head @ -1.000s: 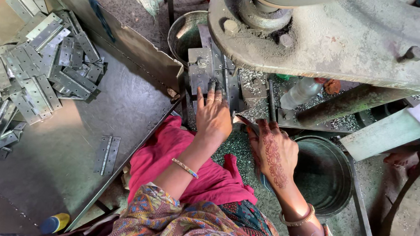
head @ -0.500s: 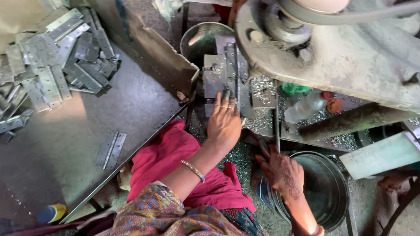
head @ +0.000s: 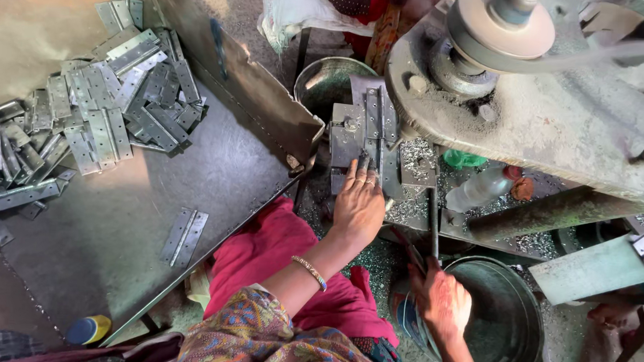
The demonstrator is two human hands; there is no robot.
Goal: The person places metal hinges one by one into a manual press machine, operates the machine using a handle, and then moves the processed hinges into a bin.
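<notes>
My left hand [head: 359, 205] reaches onto the bed of a grey drilling machine [head: 560, 120]. Its fingertips press on the lower end of a grey metal hinge [head: 373, 121], which lies flat in the jig under the spindle. My right hand [head: 442, 301] is lower and to the right, closed around the bottom of a thin upright metal lever [head: 433, 223] next to the machine. A beaded bracelet sits on my left wrist. Metal shavings [head: 418, 160] cover the bed around the hinge.
A heap of several grey hinges [head: 82, 132] lies on a sheet-metal tray [head: 211, 190] at the left, with one single hinge [head: 184, 236] apart near its edge. A round metal bucket [head: 502, 323] stands under my right hand, and another bowl [head: 327, 82] behind the jig. A plastic bottle [head: 483, 188] lies under the machine.
My right hand has dropped from beside my left hand to the lever and closed on it. My left hand stays on the hinge in the jig.
</notes>
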